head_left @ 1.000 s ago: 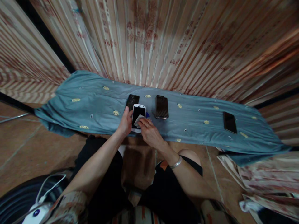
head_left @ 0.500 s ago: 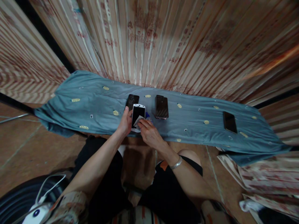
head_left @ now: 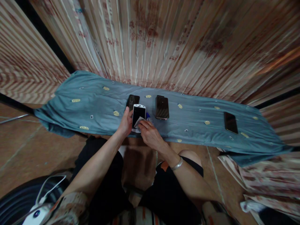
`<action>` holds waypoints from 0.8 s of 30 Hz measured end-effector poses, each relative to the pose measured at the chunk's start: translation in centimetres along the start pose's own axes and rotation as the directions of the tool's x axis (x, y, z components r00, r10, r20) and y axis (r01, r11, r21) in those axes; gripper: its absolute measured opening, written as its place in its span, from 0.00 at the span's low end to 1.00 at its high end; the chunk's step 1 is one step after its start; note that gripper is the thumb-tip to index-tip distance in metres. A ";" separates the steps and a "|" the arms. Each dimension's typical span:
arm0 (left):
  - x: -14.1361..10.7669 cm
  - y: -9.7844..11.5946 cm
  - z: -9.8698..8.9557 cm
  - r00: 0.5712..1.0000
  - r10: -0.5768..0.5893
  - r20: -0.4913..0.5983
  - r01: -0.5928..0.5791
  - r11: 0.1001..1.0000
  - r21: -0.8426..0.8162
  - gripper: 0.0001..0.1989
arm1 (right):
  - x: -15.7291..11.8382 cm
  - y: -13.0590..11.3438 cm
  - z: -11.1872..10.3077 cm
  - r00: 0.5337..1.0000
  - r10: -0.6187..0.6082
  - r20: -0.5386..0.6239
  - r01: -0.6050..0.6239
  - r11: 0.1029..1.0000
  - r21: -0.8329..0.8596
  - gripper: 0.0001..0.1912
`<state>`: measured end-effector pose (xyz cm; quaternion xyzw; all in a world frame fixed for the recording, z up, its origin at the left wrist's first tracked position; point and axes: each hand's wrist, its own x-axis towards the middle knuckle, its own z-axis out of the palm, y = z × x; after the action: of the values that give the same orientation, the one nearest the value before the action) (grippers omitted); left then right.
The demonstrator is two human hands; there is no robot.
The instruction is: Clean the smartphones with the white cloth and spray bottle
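Note:
A white smartphone [head_left: 139,112] with a dark screen is gripped along its left side by my left hand [head_left: 126,123]. My right hand [head_left: 150,132] pinches a pale wiping cloth [head_left: 138,121], pressed against the lower part of that screen. Just behind the white phone lies a dark phone [head_left: 133,100], partly covered by it. A small bottle with a blue cap [head_left: 147,116] shows beside my right fingers, mostly hidden by them. To the right of my hands sits a stack of dark phones [head_left: 162,107].
Another dark phone [head_left: 231,122] lies toward the right end of the bench, which is covered with a blue-green patterned cloth [head_left: 98,106]. Pleated curtains [head_left: 145,47] hang behind it. A white power bank with a cable [head_left: 37,214] is at lower left.
Almost nothing differs. The right hand and the cloth have shifted very slightly on the screen; the left hand keeps its hold on the white phone.

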<state>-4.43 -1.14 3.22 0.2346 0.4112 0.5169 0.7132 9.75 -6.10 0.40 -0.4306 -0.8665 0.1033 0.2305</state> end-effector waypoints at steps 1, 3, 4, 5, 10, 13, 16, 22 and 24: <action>0.0 0.0 0.0 1.000 0.002 -0.002 -0.002 1.000 0.003 0.33 | 0.0 0.0 0.0 1.000 0.001 0.002 -0.001 1.000 0.000 0.21; 0.0 0.0 0.0 1.000 0.004 -0.005 -0.004 1.000 0.010 0.33 | 0.0 -0.1 -0.1 1.000 0.005 0.004 -0.005 1.000 0.002 0.21; 0.0 -0.1 0.0 1.000 0.003 -0.006 -0.003 1.000 0.013 0.33 | 0.0 -0.1 -0.1 1.000 0.007 0.003 -0.007 1.000 0.002 0.21; 0.0 -0.1 -0.1 1.000 0.003 -0.007 -0.003 1.000 0.015 0.33 | 0.0 -0.1 -0.1 1.000 0.008 0.003 -0.008 1.000 0.001 0.21; 0.2 -0.3 -0.4 1.000 -0.007 -0.005 0.007 1.000 0.024 0.33 | -0.1 -0.1 0.0 1.000 0.009 -0.008 -0.010 1.000 -0.009 0.21; 0.3 -0.5 -0.5 1.000 0.004 0.001 -0.004 1.000 0.024 0.34 | -0.1 -0.2 0.0 1.000 0.009 -0.009 -0.009 1.000 -0.001 0.21; 0.3 -0.5 -0.3 1.000 0.006 -0.008 -0.006 1.000 0.016 0.32 | -0.1 -0.3 0.0 1.000 0.016 -0.001 -0.016 1.000 0.010 0.21; 0.0 -0.4 -0.1 1.000 -0.011 -0.004 0.011 1.000 -0.001 0.31 | 0.0 -0.6 -0.1 1.000 0.017 0.008 -0.017 1.000 0.022 0.22; 0.0 -0.3 -0.1 1.000 -0.011 0.000 0.011 1.000 -0.001 0.31 | 0.0 -0.6 0.0 1.000 0.013 0.002 -0.013 1.000 0.025 0.23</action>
<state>-4.33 -1.29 2.91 0.2318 0.4121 0.5132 0.7163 9.38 -6.47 0.64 -0.4331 -0.8626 0.1160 0.2343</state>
